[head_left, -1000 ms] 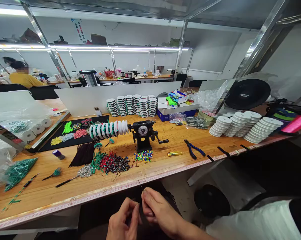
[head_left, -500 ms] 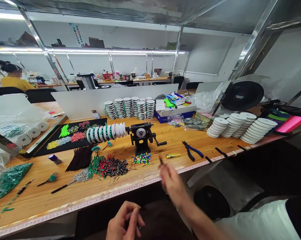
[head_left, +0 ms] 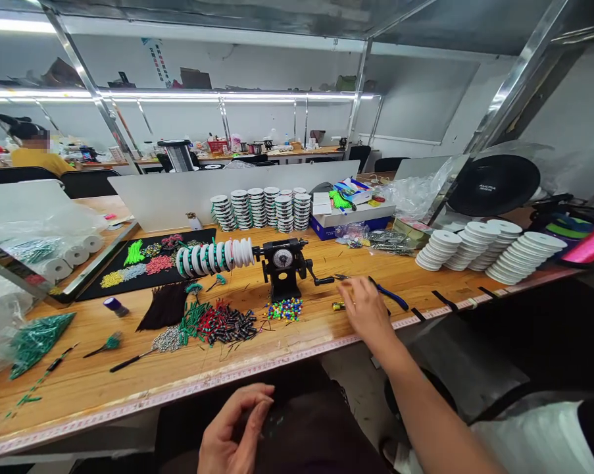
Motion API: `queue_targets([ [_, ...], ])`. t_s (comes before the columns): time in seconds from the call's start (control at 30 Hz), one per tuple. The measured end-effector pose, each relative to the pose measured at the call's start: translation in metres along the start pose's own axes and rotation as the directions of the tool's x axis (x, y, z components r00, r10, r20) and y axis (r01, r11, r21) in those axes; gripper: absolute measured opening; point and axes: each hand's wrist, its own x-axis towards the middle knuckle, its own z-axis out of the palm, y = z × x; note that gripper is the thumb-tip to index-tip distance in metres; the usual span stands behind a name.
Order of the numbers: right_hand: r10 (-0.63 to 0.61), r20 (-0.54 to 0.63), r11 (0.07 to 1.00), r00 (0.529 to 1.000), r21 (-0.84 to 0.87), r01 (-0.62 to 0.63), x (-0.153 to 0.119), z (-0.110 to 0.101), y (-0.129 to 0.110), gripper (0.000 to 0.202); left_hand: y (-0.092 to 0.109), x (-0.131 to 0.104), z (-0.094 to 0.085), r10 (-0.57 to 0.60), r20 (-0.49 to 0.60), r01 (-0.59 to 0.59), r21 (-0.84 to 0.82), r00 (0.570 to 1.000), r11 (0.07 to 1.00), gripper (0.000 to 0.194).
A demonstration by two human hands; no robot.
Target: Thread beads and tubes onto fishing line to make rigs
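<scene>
Right hand over the worktop beside blue-handled pliers; left hand above the lap

The pliers with dark blue handles (head_left: pixel 396 298) lie on the brown wood-grain worktop (head_left: pixel 321 263), partly covered by the right hand (head_left: pixel 368 309). One slim, curved handle shows clearly, pointing toward the worktop's front edge; the remainder is mostly hidden, so the position of the jaws cannot be verified. A small yellow tool (head_left: pixel 338 306) lies nearby, only its end exposed. A thin dark pointed tip (head_left: pixel 340 277) shows at the ends of the right fingers (head_left: pixel 346 289).

Relative to the right fingers, the pliers are on the far side of the hand, toward the right; the visible handle is apart from the fingertips. The yellow tool is just beside and below the fingertips, on their near side. The right fingers are bent; whether they grasp the pointed tip cannot be determined.

The left hand (head_left: pixel 235 431) is in front of the worktop, its fingers curled and the thumb close to the forefinger. Whether anything is pinched there cannot be told.

Left of the right hand stands a black hand-cranked winder (head_left: pixel 283 263), carrying a row of white spools (head_left: pixel 218 256). Multicoloured beads (head_left: pixel 284 309) lie at its base.
</scene>
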Motion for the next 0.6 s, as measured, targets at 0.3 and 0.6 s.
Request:
queue_targets([
  [0.3, 0.092, 0.787, 0.964, 0.61, 0.083, -0.253, -0.193, 0.047, -0.006, 0.059, -0.006, 0.009, -0.015, 0.066, 0.001, -0.065, 0.118, 0.998, 0.991, 0.027],
  [0.6, 0.205, 0.771, 0.962, 0.603, -0.047, -0.268, -0.172, 0.094, -0.022, 0.065, -0.003, 0.009, -0.014, 0.105, -0.022, -0.098, 0.197, 0.994, 0.976, 0.027],
])
